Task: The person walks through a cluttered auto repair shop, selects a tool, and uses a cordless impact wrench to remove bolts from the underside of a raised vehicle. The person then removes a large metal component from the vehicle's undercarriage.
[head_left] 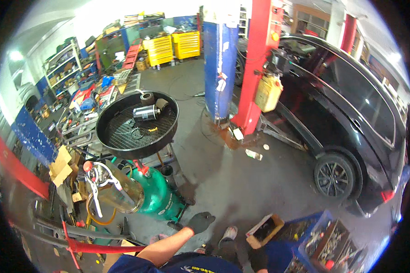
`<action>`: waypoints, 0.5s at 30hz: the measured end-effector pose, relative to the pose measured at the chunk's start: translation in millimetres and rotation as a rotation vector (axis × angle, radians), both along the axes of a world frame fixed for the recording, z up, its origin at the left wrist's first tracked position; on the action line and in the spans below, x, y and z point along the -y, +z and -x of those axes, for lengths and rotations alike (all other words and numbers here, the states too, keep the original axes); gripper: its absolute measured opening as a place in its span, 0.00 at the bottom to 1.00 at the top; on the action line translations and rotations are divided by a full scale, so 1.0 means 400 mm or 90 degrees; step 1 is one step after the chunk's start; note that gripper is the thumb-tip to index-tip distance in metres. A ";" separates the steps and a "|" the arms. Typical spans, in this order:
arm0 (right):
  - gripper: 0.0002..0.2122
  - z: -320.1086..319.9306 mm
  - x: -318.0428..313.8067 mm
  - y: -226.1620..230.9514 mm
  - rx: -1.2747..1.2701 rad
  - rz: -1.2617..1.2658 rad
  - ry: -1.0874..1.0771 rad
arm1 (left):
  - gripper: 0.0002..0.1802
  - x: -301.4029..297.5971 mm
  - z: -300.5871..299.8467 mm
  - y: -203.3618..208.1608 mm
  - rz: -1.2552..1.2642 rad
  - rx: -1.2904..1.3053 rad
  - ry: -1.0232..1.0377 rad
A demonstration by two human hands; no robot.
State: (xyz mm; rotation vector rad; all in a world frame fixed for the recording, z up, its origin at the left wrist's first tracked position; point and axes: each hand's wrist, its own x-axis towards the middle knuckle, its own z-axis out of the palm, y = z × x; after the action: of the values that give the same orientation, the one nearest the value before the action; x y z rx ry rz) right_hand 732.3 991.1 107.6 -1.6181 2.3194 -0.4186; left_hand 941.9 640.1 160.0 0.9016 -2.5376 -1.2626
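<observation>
My left hand (201, 223), in a dark glove, hangs low in front of me beside the green tank (161, 195) of a waste-oil drainer. Its fingers look loosely stretched, with nothing visible in them. My right hand (258, 259), also in a dark glove, is low at the bottom edge, nearest an open cardboard box (278, 223); its fingers cannot be made out. Above the tank stands a round black drain pan (105, 144) with a grate. A black and silver oil filter (145, 113) lies in it. A clear cylinder (123, 191) adjoins the tank.
A blue bin of tools and parts (321, 227) stands at lower right. Beyond it is a black car (332, 104) next to a red lift post (255, 68) and blue pillar (218, 68). Yellow tool cabinets (187, 44) line the back; a cluttered bench (84, 98) is at left.
</observation>
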 end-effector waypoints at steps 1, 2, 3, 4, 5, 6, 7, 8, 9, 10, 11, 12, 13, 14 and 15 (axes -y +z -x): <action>0.06 0.045 0.041 -0.026 0.012 -0.020 0.013 | 0.28 0.014 0.016 -0.019 0.071 0.058 0.018; 0.07 0.098 0.082 -0.057 0.018 -0.037 0.034 | 0.24 0.029 0.023 -0.034 -0.048 0.113 0.077; 0.07 0.153 0.121 -0.092 0.023 -0.055 0.058 | 0.25 0.060 0.042 -0.043 -0.050 0.116 0.084; 0.07 0.211 0.146 -0.126 0.021 -0.071 0.077 | 0.26 0.080 0.052 -0.045 -0.043 0.129 0.088; 0.08 0.272 0.172 -0.160 0.016 -0.088 0.102 | 0.27 0.100 0.072 -0.041 -0.087 0.136 0.127; 0.08 0.345 0.193 -0.183 0.000 -0.105 0.122 | 0.28 0.130 0.098 -0.027 -0.129 0.148 0.163; 0.08 0.413 0.210 -0.200 -0.025 -0.120 0.147 | 0.30 0.158 0.121 -0.005 -0.171 0.162 0.194; 0.09 0.488 0.236 -0.211 -0.065 -0.131 0.174 | 0.30 0.185 0.149 0.021 -0.120 0.162 0.178; 0.09 0.571 0.270 -0.212 -0.129 -0.133 0.209 | 0.31 0.214 0.192 0.048 -0.067 0.159 0.159; 0.10 0.639 0.322 -0.211 -0.242 -0.117 0.250 | 0.31 0.253 0.245 0.076 -0.012 0.154 0.137; 0.14 0.749 0.367 -0.182 -0.124 -0.094 0.198 | 0.33 0.289 0.302 0.104 -0.027 0.136 0.179; 0.18 0.838 0.422 -0.149 -0.006 -0.075 0.146 | 0.35 0.323 0.362 0.132 -0.044 0.119 0.220; 0.13 0.904 0.480 -0.118 -0.091 0.058 0.195 | 0.37 0.357 0.422 0.156 -0.062 0.100 0.261; 0.13 0.966 0.546 -0.086 0.037 0.053 0.107 | 0.39 0.388 0.480 0.175 -0.085 0.087 0.302; 0.13 1.030 0.622 -0.054 0.162 0.047 0.015 | 0.40 0.421 0.534 0.189 -0.149 0.064 0.305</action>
State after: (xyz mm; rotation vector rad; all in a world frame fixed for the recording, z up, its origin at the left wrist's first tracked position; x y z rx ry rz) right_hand 320.2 742.5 86.0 -1.5231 2.1175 -0.6698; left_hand 728.1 471.7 235.5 1.5426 -2.0742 -1.3897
